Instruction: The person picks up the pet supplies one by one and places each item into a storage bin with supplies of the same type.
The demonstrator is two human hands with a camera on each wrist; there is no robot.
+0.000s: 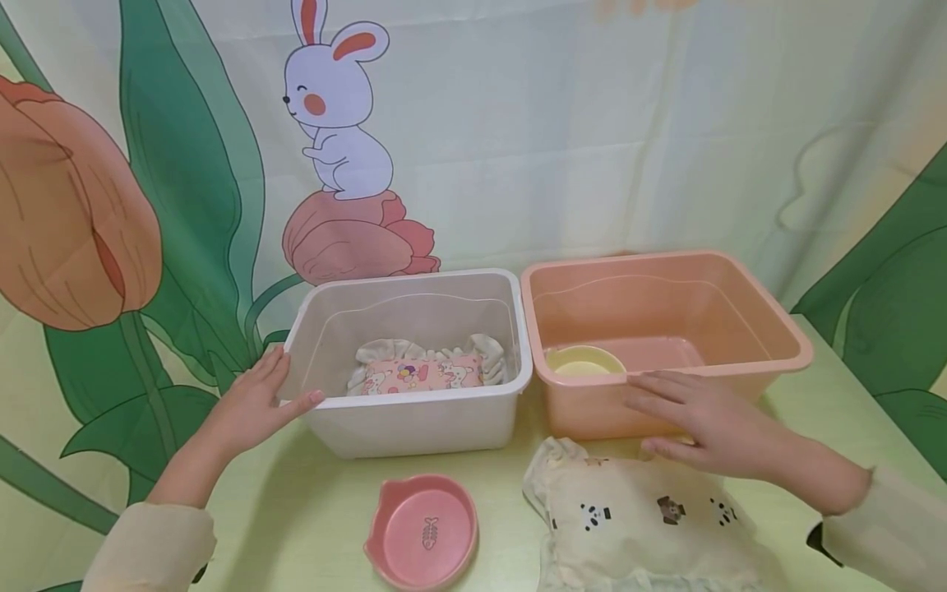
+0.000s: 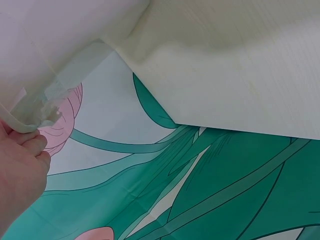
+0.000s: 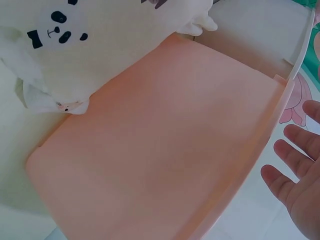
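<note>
Left grip (image 1: 255,399) touches white bin (image 1: 414,426), right grip (image 1: 713,423) is over near rim of peach bin (image 1: 592,409) (both released)

Smooth plastic tubs (image 1: 414,427), matt cloth pillow (image 1: 644,534)

From afar I count two bins (image 1: 414,429) across the middle (one white, one peach), two bowls (image 1: 422,534), two cushions (image 1: 644,534).
</note>
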